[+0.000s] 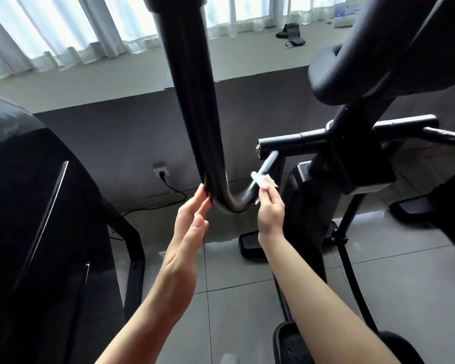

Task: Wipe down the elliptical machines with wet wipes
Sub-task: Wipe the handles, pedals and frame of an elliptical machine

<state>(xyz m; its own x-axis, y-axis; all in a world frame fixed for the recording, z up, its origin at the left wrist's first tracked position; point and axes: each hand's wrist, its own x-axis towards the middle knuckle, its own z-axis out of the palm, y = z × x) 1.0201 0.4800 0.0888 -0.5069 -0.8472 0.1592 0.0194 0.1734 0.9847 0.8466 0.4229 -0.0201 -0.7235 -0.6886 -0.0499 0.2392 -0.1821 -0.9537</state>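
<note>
Head view: your left hand (192, 222) is flat, straight fingertips touching the left side of the black handlebar tube (195, 101) just above its bend. Your right hand (269, 206) pinches a crumpled wet wipe (263, 181) against the tube's rising right leg. The elliptical machine (339, 164) stands right and far. The wipe looks limp, light and damp; keep it bunched under your fingers. The tube reads rigid, glossy and probably slick, so brace near the bend.
</note>
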